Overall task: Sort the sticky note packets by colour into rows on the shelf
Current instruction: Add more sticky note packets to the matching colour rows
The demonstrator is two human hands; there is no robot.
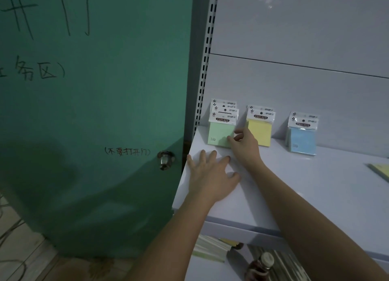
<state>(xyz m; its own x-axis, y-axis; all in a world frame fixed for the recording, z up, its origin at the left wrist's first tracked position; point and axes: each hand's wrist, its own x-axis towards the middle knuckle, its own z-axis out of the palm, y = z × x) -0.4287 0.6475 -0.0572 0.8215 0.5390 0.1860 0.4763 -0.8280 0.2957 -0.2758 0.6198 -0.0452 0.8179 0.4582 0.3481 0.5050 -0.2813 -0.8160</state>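
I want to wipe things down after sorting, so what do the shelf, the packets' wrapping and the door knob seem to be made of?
Shelf: probably painted metal, smooth pale surface with a soft sheen. Green packet: paper pad in what looks like clear plastic film with a printed header. Door knob: polished metal, bright reflections.

Behind the front green packet (pixel 221 133), the rear packets (pixel 223 106) show only their header cards; their count is unclear. The yellow stack (pixel 260 134) and blue stack (pixel 302 140) hide their rear packets likewise. The header print is too small to read beyond "STICKY NOTE". At three o'clock, a yellowish sheet (pixel 381 171) is cut by the edge. At six o'clock, a bottle (pixel 261 266) sits dim and blurred under the shelf (pixel 315 186).
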